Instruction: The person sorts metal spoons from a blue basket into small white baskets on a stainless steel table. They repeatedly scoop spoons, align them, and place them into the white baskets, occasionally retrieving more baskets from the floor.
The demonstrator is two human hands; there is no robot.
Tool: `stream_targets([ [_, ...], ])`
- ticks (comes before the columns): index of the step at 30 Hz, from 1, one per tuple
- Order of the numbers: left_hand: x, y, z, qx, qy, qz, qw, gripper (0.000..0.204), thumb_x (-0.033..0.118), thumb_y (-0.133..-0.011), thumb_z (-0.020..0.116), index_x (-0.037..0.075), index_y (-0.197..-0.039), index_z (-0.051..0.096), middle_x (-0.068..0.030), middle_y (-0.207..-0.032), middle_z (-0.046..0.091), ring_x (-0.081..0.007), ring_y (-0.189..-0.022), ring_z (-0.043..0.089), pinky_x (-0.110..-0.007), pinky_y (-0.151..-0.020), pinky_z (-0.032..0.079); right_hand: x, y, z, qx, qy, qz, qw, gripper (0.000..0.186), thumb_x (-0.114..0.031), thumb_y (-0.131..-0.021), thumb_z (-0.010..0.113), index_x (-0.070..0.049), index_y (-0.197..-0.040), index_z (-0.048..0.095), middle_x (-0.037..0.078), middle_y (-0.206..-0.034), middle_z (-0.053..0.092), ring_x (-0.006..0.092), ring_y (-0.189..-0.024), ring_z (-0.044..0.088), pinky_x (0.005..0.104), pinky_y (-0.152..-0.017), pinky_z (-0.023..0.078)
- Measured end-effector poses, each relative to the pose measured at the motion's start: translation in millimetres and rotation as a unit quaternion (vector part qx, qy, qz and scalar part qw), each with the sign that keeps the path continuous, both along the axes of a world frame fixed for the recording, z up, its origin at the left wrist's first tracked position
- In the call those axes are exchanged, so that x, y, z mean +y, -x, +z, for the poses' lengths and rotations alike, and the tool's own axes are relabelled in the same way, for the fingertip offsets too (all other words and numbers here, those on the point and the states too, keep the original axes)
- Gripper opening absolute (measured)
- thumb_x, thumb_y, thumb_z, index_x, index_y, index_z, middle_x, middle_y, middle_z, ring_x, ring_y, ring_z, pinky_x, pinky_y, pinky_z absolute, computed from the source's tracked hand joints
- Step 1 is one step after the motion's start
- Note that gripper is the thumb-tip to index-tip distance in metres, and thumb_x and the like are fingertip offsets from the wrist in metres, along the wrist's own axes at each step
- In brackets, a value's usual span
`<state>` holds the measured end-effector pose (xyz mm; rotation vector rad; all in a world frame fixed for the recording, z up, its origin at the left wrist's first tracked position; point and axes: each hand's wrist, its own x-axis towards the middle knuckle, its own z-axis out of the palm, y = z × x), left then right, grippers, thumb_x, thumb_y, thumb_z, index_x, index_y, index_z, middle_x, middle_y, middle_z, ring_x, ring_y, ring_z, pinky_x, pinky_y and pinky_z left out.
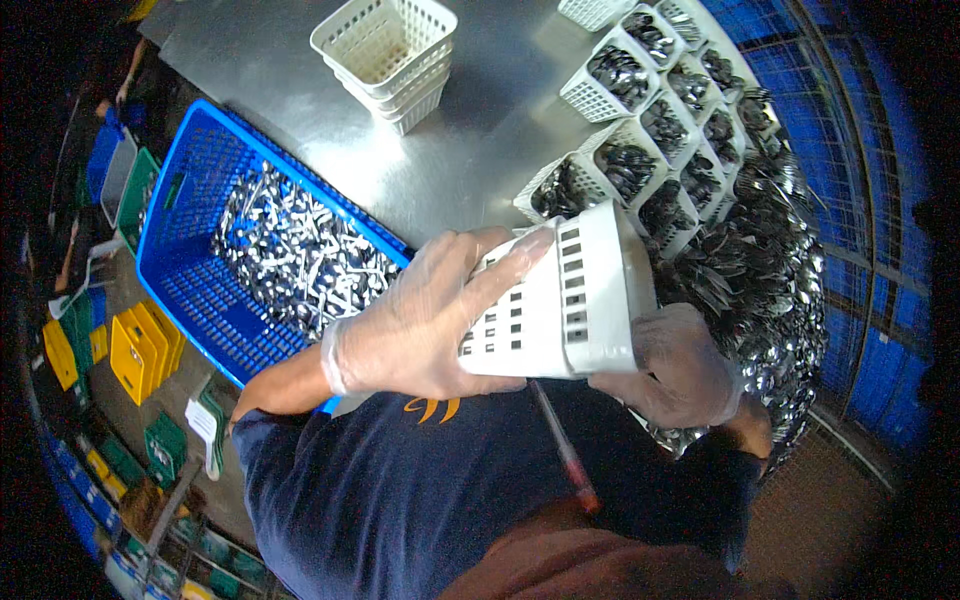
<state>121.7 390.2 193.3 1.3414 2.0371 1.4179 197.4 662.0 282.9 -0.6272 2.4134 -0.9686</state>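
A white perforated plastic basket (540, 300) is held tilted in front of my chest, its plain banded rim towards the right. My gloved left hand (425, 310) is closed around its left side, thumb stretched along the upper face. At the rim end my gloved right hand (685, 365) is curled shut, its fingers against the basket's lower right edge. Whatever that hand holds is hidden. Beside it spreads a big heap of shiny metal cutlery (725, 245), spoons among it. The inside of the held basket cannot be seen.
Left on the steel table (490, 90), a blue crate (215, 325) contains loose cutlery. A stack of white baskets (385, 60) stands at the back. Several cutlery-filled white baskets (600, 95) stand in rows far right. Yellow crates (140, 350) are on the floor at left.
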Motion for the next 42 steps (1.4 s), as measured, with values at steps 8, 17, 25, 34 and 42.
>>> stream_targets([
  [8,-54.4,9.8,9.7,0.068,0.290,0.055,0.953,0.121,0.024,-0.064,0.094,0.004,-0.161,0.024,-0.0276,-0.141,0.049,-0.0432,-0.118,0.055,-0.050,-0.102,0.045,37.3,45.8,6.7,0.096,-0.028,-0.138,0.985,0.020,-0.016,-0.096,0.071,-0.001,-0.108,0.075,0.009,-0.091,0.076,0.0190,-0.084,0.072,0.0346,-0.077,0.057],
  [17,-23.1,55.2,-65.9,0.034,0.088,0.196,0.976,0.120,0.016,-0.068,0.090,0.000,-0.161,0.017,-0.0297,-0.154,0.036,-0.0442,-0.143,0.040,-0.045,-0.119,0.035,33.3,142.2,-95.5,0.235,-0.073,-0.171,0.954,0.034,-0.033,-0.098,0.064,0.000,-0.099,0.073,0.025,-0.084,0.071,0.0433,-0.078,0.071,0.0496,-0.070,0.056],
  [25,-17.5,94.4,-160.8,-0.016,0.067,0.122,0.990,0.118,0.011,-0.074,0.088,0.006,-0.163,0.011,-0.0243,-0.162,0.031,-0.0359,-0.149,0.037,-0.040,-0.122,0.031,39.1,178.6,-187.5,0.091,-0.342,-0.028,0.935,0.053,-0.052,-0.100,0.052,-0.005,-0.099,0.076,0.023,-0.094,0.074,0.0417,-0.090,0.073,0.0533,-0.083,0.056],
  [34,24.7,106.4,-195.3,0.025,0.069,0.052,0.996,0.116,0.010,-0.086,0.078,0.006,-0.164,-0.007,-0.0220,-0.168,0.022,-0.0334,-0.151,0.034,-0.037,-0.124,0.029,59.8,172.3,-171.2,0.062,-0.189,-0.053,0.979,0.040,-0.039,-0.102,0.055,-0.006,-0.115,0.074,0.022,-0.103,0.074,0.0402,-0.101,0.070,0.0467,-0.092,0.054],
  [42,-27.4,81.0,-136.1,-0.162,0.314,0.206,0.913,0.102,0.030,-0.083,0.085,-0.003,-0.158,0.024,-0.0289,-0.139,0.055,-0.0380,-0.129,0.057,-0.043,-0.110,0.045,-13.9,169.5,-118.9,0.420,0.011,-0.080,0.904,0.037,-0.029,-0.096,0.066,-0.001,-0.121,0.069,0.021,-0.115,0.071,0.0375,-0.110,0.067,0.0462,-0.096,0.053],
])
